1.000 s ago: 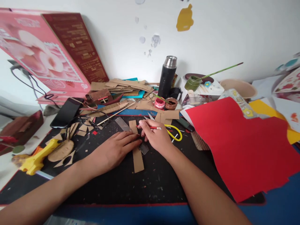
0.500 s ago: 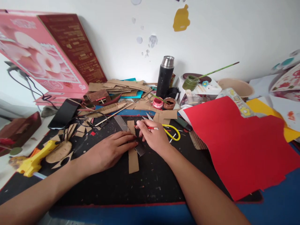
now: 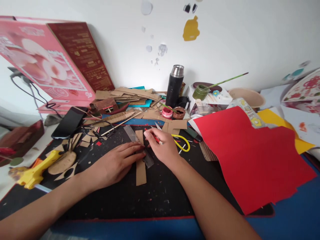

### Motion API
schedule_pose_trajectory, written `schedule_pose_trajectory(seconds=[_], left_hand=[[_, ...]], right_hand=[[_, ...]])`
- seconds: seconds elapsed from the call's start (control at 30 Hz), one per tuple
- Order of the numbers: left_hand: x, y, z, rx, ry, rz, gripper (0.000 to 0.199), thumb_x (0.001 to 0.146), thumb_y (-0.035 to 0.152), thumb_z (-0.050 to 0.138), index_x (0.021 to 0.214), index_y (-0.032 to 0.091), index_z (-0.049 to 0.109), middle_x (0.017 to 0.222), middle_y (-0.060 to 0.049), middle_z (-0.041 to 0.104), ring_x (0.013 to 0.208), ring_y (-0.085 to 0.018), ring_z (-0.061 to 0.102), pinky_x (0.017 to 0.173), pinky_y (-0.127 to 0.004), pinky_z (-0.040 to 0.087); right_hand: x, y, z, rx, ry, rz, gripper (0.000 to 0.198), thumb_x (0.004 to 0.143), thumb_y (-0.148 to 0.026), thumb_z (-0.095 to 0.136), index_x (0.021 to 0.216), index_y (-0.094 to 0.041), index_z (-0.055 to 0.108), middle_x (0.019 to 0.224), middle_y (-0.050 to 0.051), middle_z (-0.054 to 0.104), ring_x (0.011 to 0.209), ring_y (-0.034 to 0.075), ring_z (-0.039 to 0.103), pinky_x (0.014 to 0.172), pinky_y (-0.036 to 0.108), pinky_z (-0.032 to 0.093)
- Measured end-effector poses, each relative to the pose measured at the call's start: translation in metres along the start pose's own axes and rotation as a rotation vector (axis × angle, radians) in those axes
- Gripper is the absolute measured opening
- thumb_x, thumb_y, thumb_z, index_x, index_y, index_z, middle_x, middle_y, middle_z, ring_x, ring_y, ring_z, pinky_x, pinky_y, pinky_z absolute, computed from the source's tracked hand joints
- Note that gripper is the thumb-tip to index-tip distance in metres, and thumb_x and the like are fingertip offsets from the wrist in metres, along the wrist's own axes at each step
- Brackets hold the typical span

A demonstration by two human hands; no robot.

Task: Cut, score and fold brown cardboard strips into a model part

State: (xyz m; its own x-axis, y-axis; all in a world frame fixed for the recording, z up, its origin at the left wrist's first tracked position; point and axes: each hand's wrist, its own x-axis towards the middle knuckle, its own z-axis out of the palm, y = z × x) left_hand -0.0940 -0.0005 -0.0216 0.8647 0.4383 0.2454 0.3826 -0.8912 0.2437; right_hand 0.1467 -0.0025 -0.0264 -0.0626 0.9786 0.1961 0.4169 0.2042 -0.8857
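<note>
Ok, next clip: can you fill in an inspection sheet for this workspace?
Surface: black mat, dotted with small flecks.
Things in hand: ruler crossed with a cardboard strip; red pencil.
Clutter: yellow glue gun, phone, cardboard pile, red paper.
Grip: left hand lies over ruler and strip; right hand closed around the pencil.
Cables: black cable hanging near the pink box.
Surroundings: white wall with a yellow shape; black flask standing before it.
</note>
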Motion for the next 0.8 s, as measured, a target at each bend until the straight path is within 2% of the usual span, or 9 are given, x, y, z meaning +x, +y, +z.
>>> schedule_pose_trajectory(seconds=[0.1, 0.23, 0.37, 0.53, 0.7, 0.8], left_hand=[[0.0, -0.003, 0.002, 0.028, 0.058, -0.059, 0.053, 0.106, 0.012, 0.053, 0.155, 0.026, 0.064, 0.152, -0.011, 0.07, 0.143, -0.029, 0.063, 0.121, -0.049, 0.054], [0.001, -0.007, 0.002, 0.024, 0.03, -0.069, 0.048, 0.109, 0.021, 0.056, 0.156, 0.026, 0.064, 0.152, -0.011, 0.07, 0.142, -0.03, 0.063, 0.12, -0.051, 0.055], [0.0, -0.006, 0.0, -0.02, 0.005, -0.024, 0.047, 0.108, 0.016, 0.054, 0.153, 0.026, 0.067, 0.153, -0.011, 0.07, 0.146, -0.028, 0.061, 0.121, -0.049, 0.054], [-0.002, -0.005, 0.003, -0.035, -0.008, 0.024, 0.052, 0.107, 0.012, 0.052, 0.156, 0.022, 0.063, 0.16, -0.013, 0.064, 0.154, -0.029, 0.054, 0.125, -0.051, 0.051], [-0.001, -0.008, 0.001, -0.075, -0.055, 0.011, 0.055, 0.104, 0.008, 0.048, 0.156, 0.023, 0.063, 0.165, -0.011, 0.06, 0.157, -0.027, 0.051, 0.126, -0.049, 0.05], [-0.001, -0.01, -0.003, -0.053, -0.047, 0.022, 0.051, 0.106, 0.01, 0.048, 0.153, 0.023, 0.064, 0.163, -0.011, 0.062, 0.154, -0.026, 0.054, 0.125, -0.047, 0.05]], right_hand=[[-0.001, -0.001, 0.0, -0.031, -0.025, -0.017, 0.029, 0.113, -0.045, 0.056, 0.099, -0.026, 0.073, 0.094, 0.002, 0.081, 0.082, 0.02, 0.077, 0.072, 0.029, 0.053], [-0.001, 0.0, 0.001, -0.041, -0.034, -0.026, 0.03, 0.113, -0.048, 0.056, 0.101, -0.027, 0.074, 0.093, 0.002, 0.082, 0.085, 0.021, 0.077, 0.074, 0.03, 0.052], [-0.001, 0.002, 0.002, -0.038, -0.037, -0.027, 0.029, 0.113, -0.045, 0.057, 0.101, -0.025, 0.074, 0.097, 0.003, 0.083, 0.084, 0.021, 0.078, 0.077, 0.031, 0.052], [0.0, 0.004, 0.003, -0.027, -0.037, -0.021, 0.029, 0.112, -0.046, 0.056, 0.098, -0.026, 0.073, 0.097, 0.002, 0.082, 0.083, 0.022, 0.079, 0.074, 0.032, 0.053], [0.0, 0.006, 0.004, 0.061, -0.023, 0.013, 0.031, 0.112, -0.047, 0.056, 0.096, -0.025, 0.071, 0.092, 0.002, 0.081, 0.074, 0.02, 0.078, 0.068, 0.03, 0.054], [0.001, 0.009, 0.006, 0.138, 0.009, 0.037, 0.031, 0.111, -0.049, 0.057, 0.096, -0.025, 0.07, 0.089, 0.001, 0.08, 0.068, 0.018, 0.078, 0.067, 0.029, 0.056]])
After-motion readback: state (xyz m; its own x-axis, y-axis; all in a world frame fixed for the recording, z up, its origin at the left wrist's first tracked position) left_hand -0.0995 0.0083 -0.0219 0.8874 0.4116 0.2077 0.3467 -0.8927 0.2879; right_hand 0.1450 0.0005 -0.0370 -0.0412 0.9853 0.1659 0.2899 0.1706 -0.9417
